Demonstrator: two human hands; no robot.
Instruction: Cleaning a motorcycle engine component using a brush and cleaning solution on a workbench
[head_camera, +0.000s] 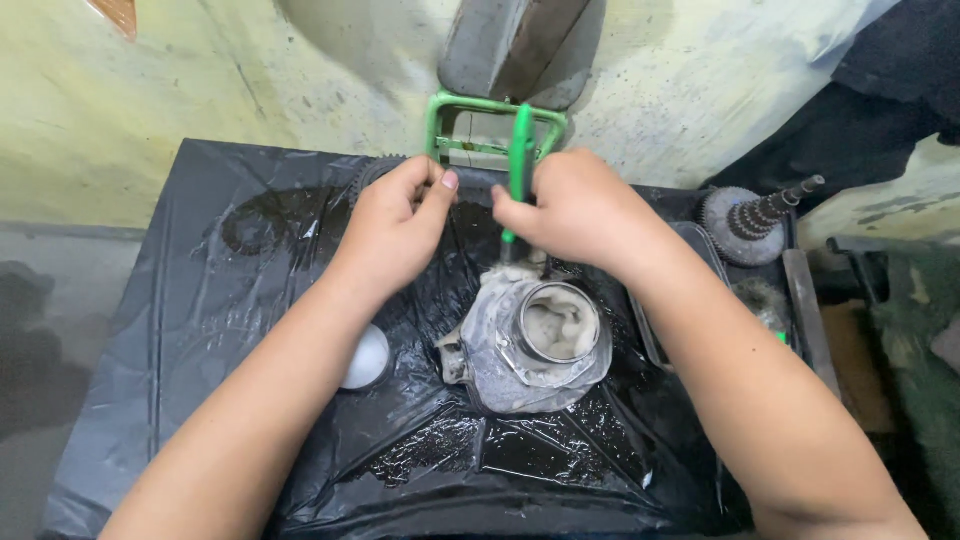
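A grey metal housing (535, 345) with a round open bore sits on the table (200, 330), which is covered in black plastic sheeting, wet and shiny, so the grime and fluid stay on the liner. The housing lies with its bore facing up, which puts the cavity within reach from above.

The right hand (570, 210) is clamped around a green-handled brush (520, 160), held nearly upright just behind the housing, with the bristles down against its far rim. The left hand (395, 230) is curled shut to the left of the housing and behind it; whether it grips anything I cannot tell.

A small white round cap (367, 357) rests left of the housing. A toothed gear shaft (752, 215) stands well to its right, set aside. A green metal frame (495, 125) stands behind the housing.
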